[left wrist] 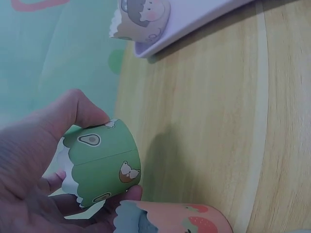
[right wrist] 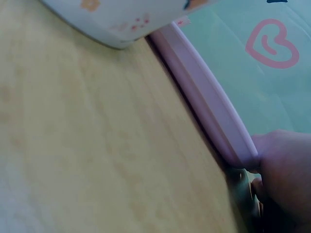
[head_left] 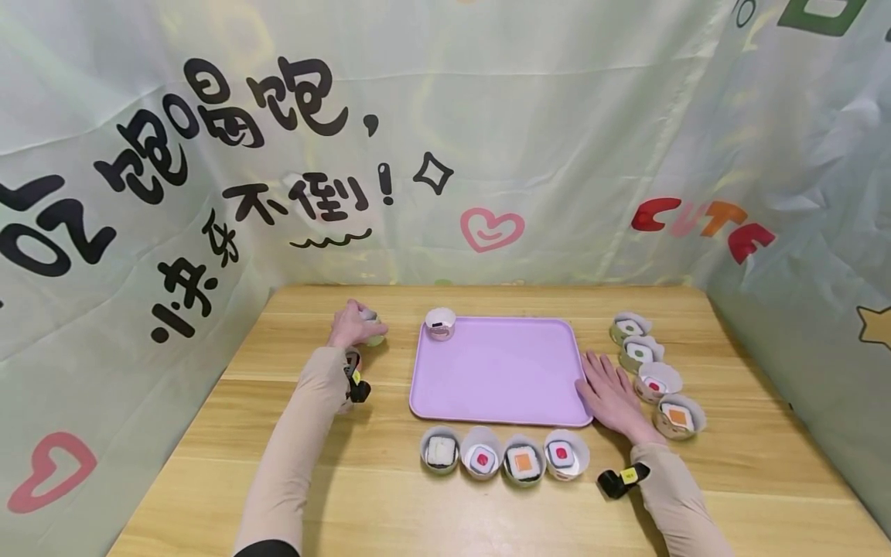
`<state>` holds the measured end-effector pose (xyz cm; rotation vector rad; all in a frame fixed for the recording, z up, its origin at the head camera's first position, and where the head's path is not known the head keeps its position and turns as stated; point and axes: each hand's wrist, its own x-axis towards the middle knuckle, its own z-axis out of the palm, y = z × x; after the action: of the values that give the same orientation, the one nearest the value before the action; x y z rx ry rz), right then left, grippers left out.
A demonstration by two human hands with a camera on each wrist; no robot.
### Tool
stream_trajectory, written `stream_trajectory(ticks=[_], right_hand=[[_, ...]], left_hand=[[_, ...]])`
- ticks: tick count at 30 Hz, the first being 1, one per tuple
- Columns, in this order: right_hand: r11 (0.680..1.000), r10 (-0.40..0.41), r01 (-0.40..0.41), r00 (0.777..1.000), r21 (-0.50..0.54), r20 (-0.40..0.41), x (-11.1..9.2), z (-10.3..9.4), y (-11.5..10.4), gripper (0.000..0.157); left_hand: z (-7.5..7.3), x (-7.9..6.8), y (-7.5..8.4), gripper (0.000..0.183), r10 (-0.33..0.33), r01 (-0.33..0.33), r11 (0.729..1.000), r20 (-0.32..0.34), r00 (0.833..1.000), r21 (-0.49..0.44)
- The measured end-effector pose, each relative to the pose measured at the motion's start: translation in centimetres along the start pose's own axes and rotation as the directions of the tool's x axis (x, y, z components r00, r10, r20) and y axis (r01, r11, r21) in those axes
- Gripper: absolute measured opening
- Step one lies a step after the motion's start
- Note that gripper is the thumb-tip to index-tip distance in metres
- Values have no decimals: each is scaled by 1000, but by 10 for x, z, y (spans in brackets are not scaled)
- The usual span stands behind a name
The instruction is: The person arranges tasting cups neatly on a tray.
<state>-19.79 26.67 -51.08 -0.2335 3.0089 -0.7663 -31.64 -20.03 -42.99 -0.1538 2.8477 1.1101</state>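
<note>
My left hand (head_left: 353, 326) pinches a green paper baking cup (left wrist: 103, 158) with a scalloped rim and avocado print, left of the lilac tray (head_left: 497, 375). In the left wrist view the thumb lies on the cup's upper side and fingers are below it. Close by stands a strawberry-print paper cup (left wrist: 182, 218), mostly behind the left wrist in the head view. One paper cup (head_left: 441, 325) sits in the tray's far left corner. At the tray's right edge, my right hand (head_left: 611, 394) lies with straight fingers, its thumb against the rim.
Several paper cups holding small sushi-like pieces line the tray's front side, among them one with an orange top (head_left: 524, 461). Several more run down the table's right side, the nearest a cup (head_left: 679, 418) by the right wrist. Printed cloth (head_left: 557, 155) walls surround the wooden table (head_left: 390, 503).
</note>
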Motion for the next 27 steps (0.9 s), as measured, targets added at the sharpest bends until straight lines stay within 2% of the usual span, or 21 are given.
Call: stream_trajectory(ticks=[7, 18, 27], right_hand=[[1000, -6, 6, 1000, -1, -6, 0, 0, 0, 62], [1000, -4, 4, 1000, 5, -9, 1, 0, 1, 62], [1000, -9, 9, 1000, 8, -11, 1, 1, 2, 61]], left_hand=[[3, 1, 8, 64, 6, -6, 999, 9, 1000, 42], [14, 2, 30, 63, 114, -115, 991, 10, 993, 69], [21, -1, 48, 56, 172, -173, 980, 14, 985, 98]])
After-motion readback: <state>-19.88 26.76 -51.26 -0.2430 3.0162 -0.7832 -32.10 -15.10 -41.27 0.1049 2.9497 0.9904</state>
